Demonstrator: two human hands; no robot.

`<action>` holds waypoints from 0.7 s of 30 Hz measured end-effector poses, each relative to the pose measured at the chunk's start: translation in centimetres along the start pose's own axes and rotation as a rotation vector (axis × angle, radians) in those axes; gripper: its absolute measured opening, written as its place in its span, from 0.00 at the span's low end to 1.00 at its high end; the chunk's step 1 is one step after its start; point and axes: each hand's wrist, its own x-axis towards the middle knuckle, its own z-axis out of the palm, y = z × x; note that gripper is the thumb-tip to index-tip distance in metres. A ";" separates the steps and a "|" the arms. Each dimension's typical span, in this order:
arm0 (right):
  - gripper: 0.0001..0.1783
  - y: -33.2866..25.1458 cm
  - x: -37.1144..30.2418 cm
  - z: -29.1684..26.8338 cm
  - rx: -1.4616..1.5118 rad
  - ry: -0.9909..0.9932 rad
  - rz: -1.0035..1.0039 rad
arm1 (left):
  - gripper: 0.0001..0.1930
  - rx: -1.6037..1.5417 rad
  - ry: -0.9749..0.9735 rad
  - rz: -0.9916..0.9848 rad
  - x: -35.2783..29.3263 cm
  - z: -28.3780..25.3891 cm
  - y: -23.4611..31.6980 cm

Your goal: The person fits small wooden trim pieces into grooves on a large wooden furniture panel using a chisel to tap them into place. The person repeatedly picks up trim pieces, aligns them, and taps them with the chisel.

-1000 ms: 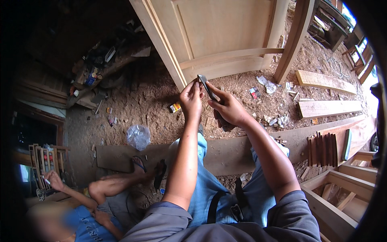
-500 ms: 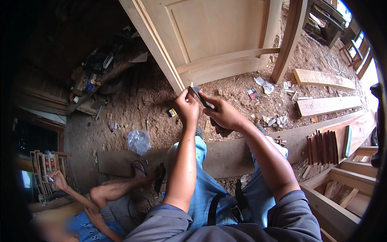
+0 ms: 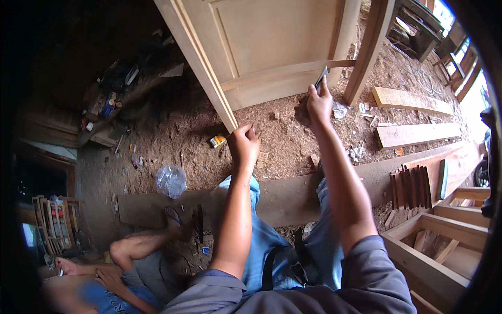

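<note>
My left hand is closed at the near end of a pale wooden post, the left upright of a door frame. Its fingertips are partly hidden. Out to the right, my right hand grips a dark tool with a flat, shiny blade that points up and away. Part of the tool's dark body shows blurred beside the fingers; its exact kind is unclear. Behind the blade stands a pale panelled door with a curved crossbar.
Wood shavings cover the ground. Planks lie at the right, near dark slats and a wooden frame. A yellow box and a clear plastic bag lie left. Another person sits at lower left.
My right hand has moved away from my left, up and to the right, carrying the tool. My left hand remains at the post's end. The seated person's raised hand has come down.
</note>
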 end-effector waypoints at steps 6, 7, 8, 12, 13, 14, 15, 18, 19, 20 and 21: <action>0.35 3.4 -2.0 -0.8 -0.226 -0.590 0.143 | 0.09 -0.111 0.084 0.167 2.1 0.3 0.2; 0.35 3.5 -2.5 -0.6 -0.324 -0.622 0.155 | 0.09 -0.160 0.062 0.076 2.2 0.3 0.3; 0.35 3.5 -2.9 -0.4 -0.344 -0.699 0.079 | 0.10 -0.166 0.082 0.088 2.4 0.3 0.4; 0.35 2.0 -4.2 0.1 -0.503 -0.835 0.150 | 0.13 -0.193 0.188 0.144 2.2 0.4 0.6; 0.35 1.7 -4.4 0.3 -0.561 -0.842 0.219 | 0.13 -0.185 0.174 0.070 2.2 0.5 0.5; 0.36 1.6 -4.7 0.4 -0.549 -0.839 0.195 | 0.14 -0.206 0.172 0.043 2.4 0.7 0.4; 0.36 1.7 -5.0 0.5 -0.538 -0.833 0.173 | 0.13 -0.191 0.207 0.070 2.5 0.9 0.3; 0.36 2.6 -5.1 0.3 -0.540 -0.818 0.093 | 0.10 -0.185 0.302 0.190 2.7 1.4 -0.2; 0.36 3.0 -4.9 0.1 -0.551 -0.817 0.079 | 0.10 -0.176 0.303 0.193 2.8 1.5 -0.4; 0.36 3.4 -4.6 -0.2 -0.549 -0.836 0.049 | 0.10 -0.167 0.306 0.197 2.8 1.6 -0.6; 0.36 3.8 -4.4 -0.4 -0.585 -0.830 0.109 | 0.10 -0.185 0.313 0.197 2.9 1.7 -0.8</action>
